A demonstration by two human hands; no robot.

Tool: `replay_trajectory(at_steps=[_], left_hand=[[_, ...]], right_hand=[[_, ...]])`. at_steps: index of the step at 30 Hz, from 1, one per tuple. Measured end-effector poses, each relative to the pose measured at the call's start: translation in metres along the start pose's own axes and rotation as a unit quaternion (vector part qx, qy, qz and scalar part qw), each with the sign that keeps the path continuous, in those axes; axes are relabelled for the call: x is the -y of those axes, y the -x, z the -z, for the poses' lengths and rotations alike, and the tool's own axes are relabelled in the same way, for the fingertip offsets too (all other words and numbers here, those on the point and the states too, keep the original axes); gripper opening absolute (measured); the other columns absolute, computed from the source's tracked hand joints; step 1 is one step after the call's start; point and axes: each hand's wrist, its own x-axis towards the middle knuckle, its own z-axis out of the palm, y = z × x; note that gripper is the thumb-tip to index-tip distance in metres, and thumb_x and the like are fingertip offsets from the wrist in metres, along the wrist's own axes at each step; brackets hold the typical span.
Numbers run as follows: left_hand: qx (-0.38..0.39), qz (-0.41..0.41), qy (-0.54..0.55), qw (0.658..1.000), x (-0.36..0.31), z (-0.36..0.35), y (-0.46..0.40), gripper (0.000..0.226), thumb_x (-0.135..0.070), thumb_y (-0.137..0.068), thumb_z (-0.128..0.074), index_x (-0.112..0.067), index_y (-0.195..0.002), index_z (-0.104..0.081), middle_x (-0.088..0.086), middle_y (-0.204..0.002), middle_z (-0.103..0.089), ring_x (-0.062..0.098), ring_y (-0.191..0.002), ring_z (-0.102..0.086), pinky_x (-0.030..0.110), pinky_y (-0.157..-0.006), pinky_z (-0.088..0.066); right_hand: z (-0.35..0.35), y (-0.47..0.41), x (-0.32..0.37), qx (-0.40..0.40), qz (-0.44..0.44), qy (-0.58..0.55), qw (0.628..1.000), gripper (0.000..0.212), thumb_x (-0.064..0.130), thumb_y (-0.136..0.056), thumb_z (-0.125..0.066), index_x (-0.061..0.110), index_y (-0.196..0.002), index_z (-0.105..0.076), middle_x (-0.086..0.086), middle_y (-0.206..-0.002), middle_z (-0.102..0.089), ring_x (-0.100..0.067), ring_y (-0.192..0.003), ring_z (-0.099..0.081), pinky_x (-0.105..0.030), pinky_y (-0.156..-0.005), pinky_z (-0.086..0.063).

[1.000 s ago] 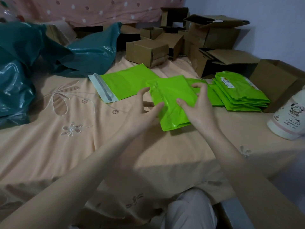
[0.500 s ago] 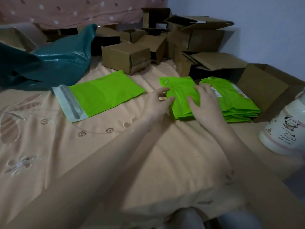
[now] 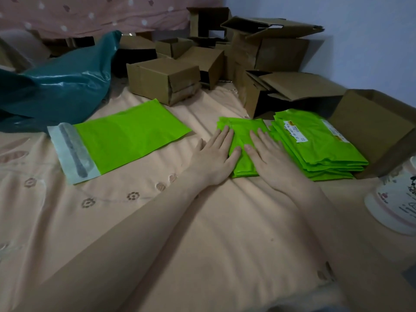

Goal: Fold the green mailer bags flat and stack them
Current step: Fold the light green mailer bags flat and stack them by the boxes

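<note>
Folded green mailer bag (image 3: 242,140), centre-right of frame, lies pressed under the flat, released left hand (image 3: 213,157) and right hand (image 3: 266,157).

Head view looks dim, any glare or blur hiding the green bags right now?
Head view: dim, even light; glare only on the teal plastic bag; folded mailer under both flat hands and the stack read clearly; wide-angle edges bend, and the white bottle at right is blurred.

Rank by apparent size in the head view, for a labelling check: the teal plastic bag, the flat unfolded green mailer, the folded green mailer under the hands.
1. Teal plastic bag
2. Flat unfolded green mailer
3. Folded green mailer, partly covered
</note>
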Motion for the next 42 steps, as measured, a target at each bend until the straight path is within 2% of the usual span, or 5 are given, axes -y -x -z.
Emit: replay_trajectory(at_steps=[9, 17, 25, 31, 42], left_hand=[[0.001, 0.015, -0.017, 1.0, 0.0, -0.002, 0.0, 0.06, -0.046, -0.099, -0.022, -0.02, -0.151, -0.005, -0.006, -0.159, -0.001, 0.01, -0.146, -0.002, 0.044, -0.117, -0.007], [-0.003, 0.027, 0.042, 0.999, 0.005, 0.016, 0.011, 0.062, -0.051, -0.098, -0.021, -0.028, -0.15, 0.003, 0.005, -0.159, 0.009, 0.016, -0.146, 0.005, 0.046, -0.116, -0.002], [-0.079, 0.046, -0.035, 0.995, 0.044, 0.075, 0.056, 0.062, -0.042, -0.096, -0.038, -0.026, -0.15, -0.012, 0.001, -0.159, -0.002, 0.018, -0.146, -0.003, 0.044, -0.116, -0.004], [-0.073, 0.097, -0.082, 0.989, 0.106, 0.103, 0.101, 0.066, -0.041, -0.092, -0.048, -0.023, -0.149, -0.019, 0.002, -0.158, -0.011, 0.02, -0.146, -0.008, 0.043, -0.117, -0.009], [-0.084, 0.119, -0.108, 0.983, 0.164, 0.109, 0.137, 0.063, -0.054, -0.086, -0.05, -0.029, -0.142, -0.035, -0.006, -0.151, -0.031, 0.018, -0.138, -0.029, 0.039, -0.112, -0.023]], right_hand=[[0.002, -0.002, 0.002, 0.024, -0.008, 0.021, 0.999, 0.058, 0.043, -0.1, -0.025, 0.017, -0.151, -0.013, -0.006, -0.16, -0.003, -0.018, -0.147, -0.003, -0.038, -0.118, -0.001], [0.029, -0.006, 0.015, -0.025, -0.009, -0.042, 0.999, 0.069, 0.039, -0.089, -0.06, 0.017, -0.147, -0.029, -0.008, -0.157, -0.02, -0.021, -0.145, -0.018, -0.043, -0.117, -0.016], [0.03, -0.005, 0.083, -0.121, 0.095, -0.063, 0.986, 0.052, 0.019, -0.088, -0.06, 0.006, -0.137, -0.046, -0.01, -0.145, -0.043, -0.022, -0.136, -0.036, -0.017, -0.108, -0.018], [-0.004, -0.01, 0.153, -0.06, 0.161, -0.072, 0.982, 0.052, 0.015, -0.084, -0.057, 0.005, -0.135, -0.047, -0.014, -0.143, -0.044, -0.027, -0.134, -0.038, -0.031, -0.111, -0.027], [-0.057, -0.03, 0.208, 0.044, 0.165, 0.034, 0.985, 0.06, 0.016, -0.089, -0.048, 0.017, -0.146, -0.03, -0.003, -0.158, -0.019, -0.019, -0.145, -0.016, -0.047, -0.116, -0.018]])
